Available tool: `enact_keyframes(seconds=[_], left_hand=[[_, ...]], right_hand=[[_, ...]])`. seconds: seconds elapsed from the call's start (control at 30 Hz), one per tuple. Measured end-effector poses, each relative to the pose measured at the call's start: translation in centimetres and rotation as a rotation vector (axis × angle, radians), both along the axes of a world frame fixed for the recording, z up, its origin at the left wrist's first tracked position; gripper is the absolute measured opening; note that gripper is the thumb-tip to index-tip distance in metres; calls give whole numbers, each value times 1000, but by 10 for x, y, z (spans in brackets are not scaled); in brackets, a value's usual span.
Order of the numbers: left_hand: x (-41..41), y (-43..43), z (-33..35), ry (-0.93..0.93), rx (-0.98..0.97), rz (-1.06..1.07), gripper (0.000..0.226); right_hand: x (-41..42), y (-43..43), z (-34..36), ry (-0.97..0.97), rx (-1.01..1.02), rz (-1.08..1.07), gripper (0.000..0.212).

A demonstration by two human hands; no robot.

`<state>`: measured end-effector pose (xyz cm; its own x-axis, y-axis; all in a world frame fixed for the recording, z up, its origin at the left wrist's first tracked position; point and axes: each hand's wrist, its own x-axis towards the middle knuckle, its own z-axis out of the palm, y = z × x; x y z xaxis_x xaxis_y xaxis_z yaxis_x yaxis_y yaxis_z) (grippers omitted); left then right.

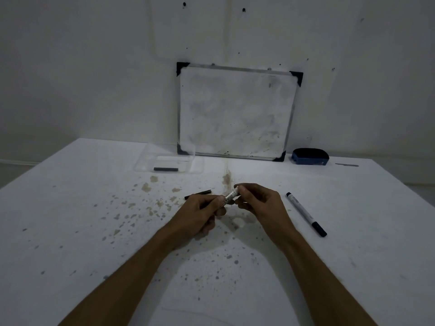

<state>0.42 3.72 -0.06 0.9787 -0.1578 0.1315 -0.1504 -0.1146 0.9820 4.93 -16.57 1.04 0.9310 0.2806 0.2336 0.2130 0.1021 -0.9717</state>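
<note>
L hand [202, 212] has its fingers curled round the lower end of a white marker [228, 197]. R hand [261, 205] pinches the upper end w/ thumb + fingertips. The marker is tilted and held just above the middle of the stained table [94, 231]. A short black stick [199, 194] lies just behind L hand, partly hidden. A 2nd pen [306, 214] lies near R hand, not touching. At the back are a clear tray [146, 161] w/ a dark bar inside, a whiteboard [235, 114] leaning on the wall, and a blue eraser [309, 156] beside it.
</note>
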Motion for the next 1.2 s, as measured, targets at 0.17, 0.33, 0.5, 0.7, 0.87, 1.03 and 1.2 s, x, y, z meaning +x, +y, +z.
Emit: enact_keyframes(seconds=[0.17, 0.33, 0.5, 0.7, 0.87, 1.03, 1.2], left_hand=[[1, 2, -3, -25, 25, -11, 38], [2, -1, -3, 4, 14, 25, 39], [3, -4, 20, 47, -201, 106, 33], [-5, -1, 23, -16, -153, 354, 23], [-11, 1, 20, 3, -180, 395, 18], [-11, 1, 22, 45, -204, 384, 28], [-4, 13, 36, 172, -257, 238, 50]], right_hand=[[2, 4, -5, -12, 51, 41, 26], [-1, 7, -9, 33, 68, 33, 24], [-15, 25, 0, 69, 31, -123, 41], [-30, 38, -2, -18, -276, -189, 43], [-38, 38, 0, 59, -316, -47, 34], [-41, 36, 1, 30, -379, -42, 23], [-35, 36, 9, 74, -346, 55, 16]])
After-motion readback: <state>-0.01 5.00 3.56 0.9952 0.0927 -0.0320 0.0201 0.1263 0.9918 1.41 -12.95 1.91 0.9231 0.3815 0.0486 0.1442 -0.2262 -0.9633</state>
